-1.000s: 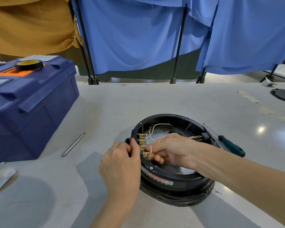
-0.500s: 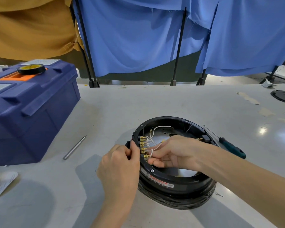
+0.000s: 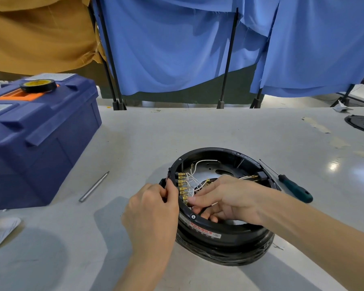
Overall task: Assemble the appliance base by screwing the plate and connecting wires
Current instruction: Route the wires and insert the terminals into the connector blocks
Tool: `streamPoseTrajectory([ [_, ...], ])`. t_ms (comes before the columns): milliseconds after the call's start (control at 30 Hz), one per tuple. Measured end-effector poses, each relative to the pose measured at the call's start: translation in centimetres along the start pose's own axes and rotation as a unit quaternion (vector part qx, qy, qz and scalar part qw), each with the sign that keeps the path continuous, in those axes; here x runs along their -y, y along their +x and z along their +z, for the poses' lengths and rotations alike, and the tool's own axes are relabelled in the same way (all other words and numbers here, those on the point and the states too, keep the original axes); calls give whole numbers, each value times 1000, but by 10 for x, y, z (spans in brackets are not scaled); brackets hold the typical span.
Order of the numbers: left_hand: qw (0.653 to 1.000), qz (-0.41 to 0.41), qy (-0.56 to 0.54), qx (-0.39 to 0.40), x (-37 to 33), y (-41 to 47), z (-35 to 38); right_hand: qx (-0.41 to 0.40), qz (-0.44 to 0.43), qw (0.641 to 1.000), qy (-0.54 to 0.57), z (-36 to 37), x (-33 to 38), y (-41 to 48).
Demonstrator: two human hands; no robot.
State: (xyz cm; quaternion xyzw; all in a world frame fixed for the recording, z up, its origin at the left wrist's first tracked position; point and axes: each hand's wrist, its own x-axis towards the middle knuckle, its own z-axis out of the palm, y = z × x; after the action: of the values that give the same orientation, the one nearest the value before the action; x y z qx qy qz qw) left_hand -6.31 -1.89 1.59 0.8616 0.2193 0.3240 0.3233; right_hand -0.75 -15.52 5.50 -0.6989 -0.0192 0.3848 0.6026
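Head view: 2 bare hands work at a round black plastic appliance base [image 3: 225, 234], which sits open side up near the front middle of the pale grey table [image 3: 198, 127].

Gripping the base's left rim, the left hand [image 3: 153, 208] has its fingers curled and its thumb on the edge. The right hand [image 3: 225, 196] reaches inside the ring, its thumb and bent fingers pinching at the lowest of the brass spade terminals [image 3: 182, 185], apparently on 1 of the thin white wires [image 3: 194, 164]; the contact itself is hidden. A green-handled screwdriver [image 3: 294, 191] lies just beside the base on the right, a slim grey metal rod [image 3: 94, 186] to the left, near the dark blue plastic toolbox [image 3: 40, 139] carrying a black tape roll [image 3: 38, 86].
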Motion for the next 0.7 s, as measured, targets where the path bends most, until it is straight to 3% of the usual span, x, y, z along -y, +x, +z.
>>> streamPoseTrajectory([
  [533,1000,0,15,20,0,-1,-6,-31,-3,999,29,-1,-6,3],
  [700,1000,17,-8,23,3,-13,-13,-24,-2,999,-32,1,-2,3],
])
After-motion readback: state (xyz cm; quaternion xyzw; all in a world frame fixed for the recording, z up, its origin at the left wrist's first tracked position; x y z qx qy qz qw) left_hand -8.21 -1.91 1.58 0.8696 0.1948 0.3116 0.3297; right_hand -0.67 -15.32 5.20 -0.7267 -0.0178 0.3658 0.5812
